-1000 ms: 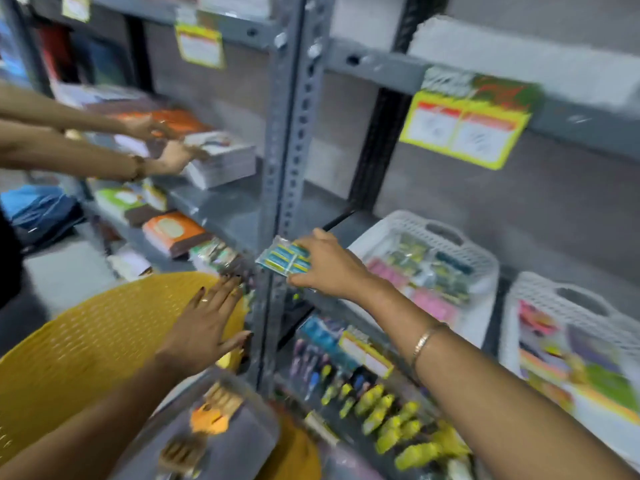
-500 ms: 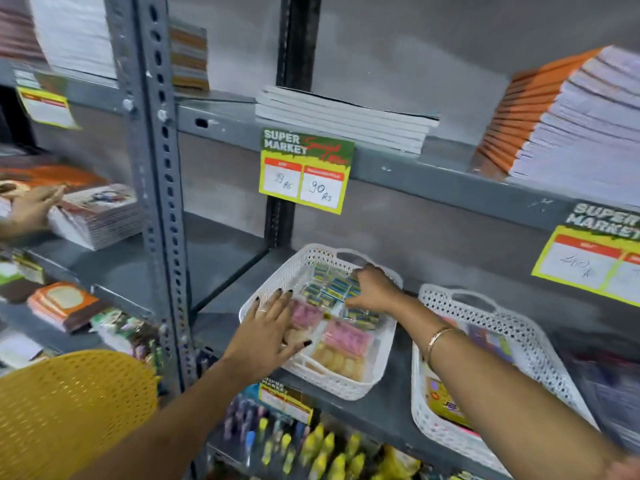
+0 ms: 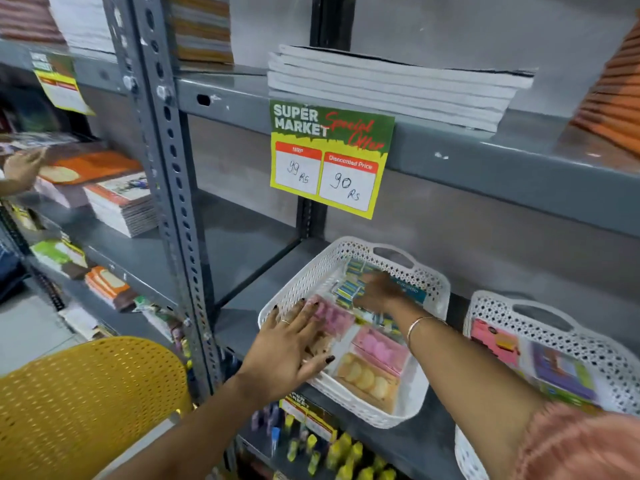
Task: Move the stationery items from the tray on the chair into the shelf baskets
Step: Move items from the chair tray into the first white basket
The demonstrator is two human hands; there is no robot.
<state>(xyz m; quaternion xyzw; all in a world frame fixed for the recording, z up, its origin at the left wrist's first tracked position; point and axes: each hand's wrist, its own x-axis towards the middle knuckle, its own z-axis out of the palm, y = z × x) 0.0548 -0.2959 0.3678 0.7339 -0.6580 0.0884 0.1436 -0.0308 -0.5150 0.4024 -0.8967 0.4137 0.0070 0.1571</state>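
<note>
A white lattice basket (image 3: 294,296) stands on the grey shelf and holds blue-and-yellow packets (image 3: 346,292), a pink pack (image 3: 379,348) and an orange pack (image 3: 367,379). My right hand (image 3: 377,292) is inside the basket, lying over the blue-and-yellow packets at its far end; it is blurred and its grip is unclear. My left hand (image 3: 291,344) rests flat with fingers spread on the basket's near-left rim and on a pink pack there. A second white basket (image 3: 554,327) with colourful packs stands to the right. The yellow chair (image 3: 86,393) is at lower left.
A perforated grey shelf post (image 3: 173,188) rises left of the basket. A price sign (image 3: 329,157) hangs from the shelf above, which carries stacked books (image 3: 388,88). Another person's hand (image 3: 20,166) touches notebooks at far left. Small yellow items (image 3: 346,452) fill the shelf below.
My right hand carried the blue-and-yellow packet from beside the post into the white basket. My left hand left the chair and came to the basket's rim. The view swung up and right.
</note>
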